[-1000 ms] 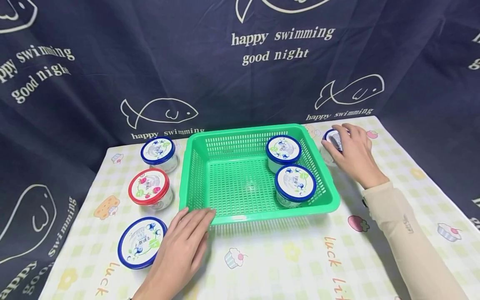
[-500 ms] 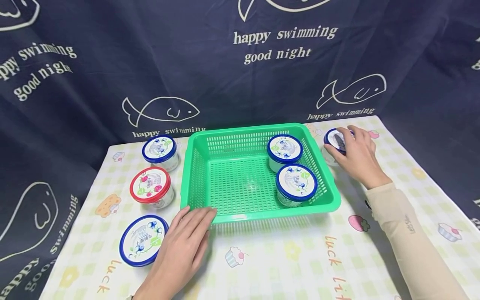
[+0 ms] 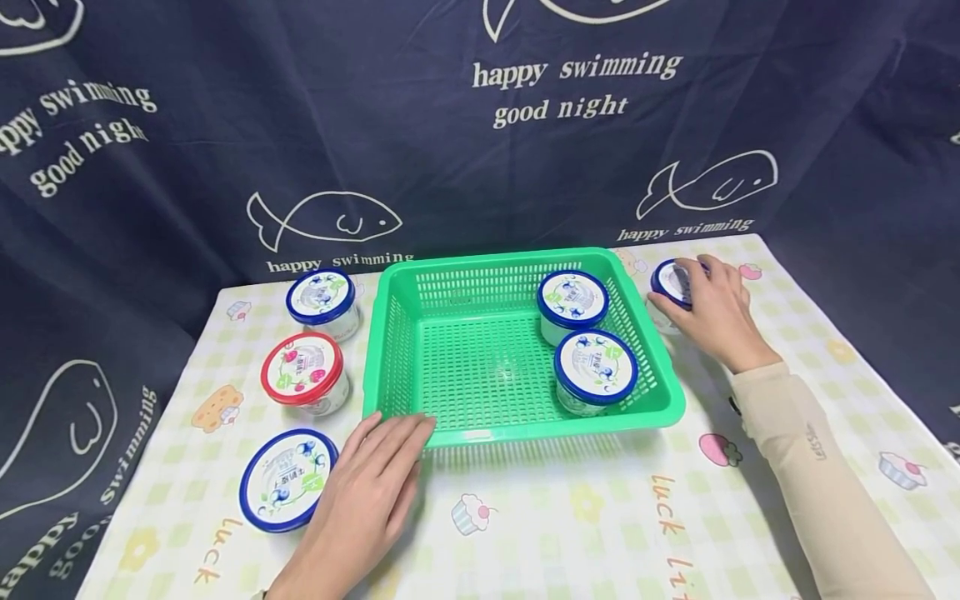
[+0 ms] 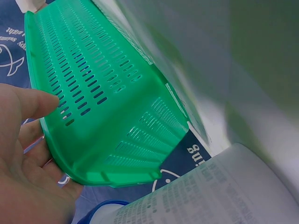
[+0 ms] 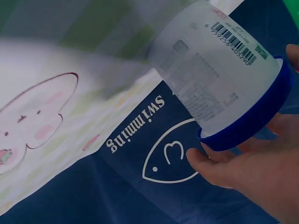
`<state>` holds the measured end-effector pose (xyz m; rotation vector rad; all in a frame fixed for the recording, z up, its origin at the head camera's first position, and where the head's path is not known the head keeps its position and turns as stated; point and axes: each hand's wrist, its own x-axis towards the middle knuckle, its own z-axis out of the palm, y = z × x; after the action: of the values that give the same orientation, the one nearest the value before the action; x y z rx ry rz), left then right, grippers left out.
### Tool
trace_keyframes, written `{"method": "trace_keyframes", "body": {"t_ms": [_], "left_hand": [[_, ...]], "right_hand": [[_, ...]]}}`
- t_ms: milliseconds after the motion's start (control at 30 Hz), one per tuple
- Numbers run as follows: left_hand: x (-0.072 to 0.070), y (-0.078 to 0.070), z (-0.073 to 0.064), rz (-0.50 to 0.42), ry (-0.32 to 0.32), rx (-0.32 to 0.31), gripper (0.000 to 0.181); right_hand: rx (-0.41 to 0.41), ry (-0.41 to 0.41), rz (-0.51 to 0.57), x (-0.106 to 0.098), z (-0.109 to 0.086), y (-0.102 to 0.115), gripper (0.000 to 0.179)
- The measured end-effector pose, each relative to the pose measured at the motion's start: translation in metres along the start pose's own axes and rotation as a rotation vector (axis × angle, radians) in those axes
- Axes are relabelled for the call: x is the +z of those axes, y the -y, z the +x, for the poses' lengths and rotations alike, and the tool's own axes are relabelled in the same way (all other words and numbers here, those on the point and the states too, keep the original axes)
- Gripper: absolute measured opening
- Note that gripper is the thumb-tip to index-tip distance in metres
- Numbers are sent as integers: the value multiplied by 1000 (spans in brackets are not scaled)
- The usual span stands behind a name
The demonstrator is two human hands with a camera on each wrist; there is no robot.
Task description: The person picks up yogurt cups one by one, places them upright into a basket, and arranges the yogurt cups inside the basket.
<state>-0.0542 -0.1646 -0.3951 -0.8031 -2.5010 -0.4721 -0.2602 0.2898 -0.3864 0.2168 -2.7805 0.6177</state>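
A green plastic basket point(image 3: 480, 436) stands mid-table. My left hand point(image 3: 367, 492) grips its near left corner, fingers over the rim and thumb point(image 4: 44, 103) against the outer wall. Two blue-lidded tubs, a rear tub point(image 3: 573, 300) and a front tub point(image 3: 596, 367), sit upright inside on the right. Right of the basket, my right hand point(image 3: 716, 312) holds another blue-lidded tub point(image 5: 224, 79) by its lid from above, partly covering it. This tub appears to be on the table.
Left of the basket stand a blue-lidded tub point(image 3: 321, 296) at the back, a red-lidded tub point(image 3: 302, 368) in the middle, and a blue-lidded tub point(image 3: 287, 481) in front, beside my left hand. A dark printed curtain point(image 3: 517, 167) hangs behind the table.
My right hand's fingers have shifted slightly to the right over the lid, showing more of it. The left hand, basket and other tubs stay in place; the head view drifts a little.
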Motion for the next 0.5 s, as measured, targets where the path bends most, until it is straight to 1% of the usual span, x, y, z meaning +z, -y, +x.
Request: {"method": "trace_keyframes", "body": {"t_ms": [167,500], "left_hand": [[-1,0,1,-1,-5,3,47],[-1,0,1,2,12,3,44]], "right_hand": [[7,10,4,1,0,-2,66],[-7,13,-8,3,-1,-2,64]]}}
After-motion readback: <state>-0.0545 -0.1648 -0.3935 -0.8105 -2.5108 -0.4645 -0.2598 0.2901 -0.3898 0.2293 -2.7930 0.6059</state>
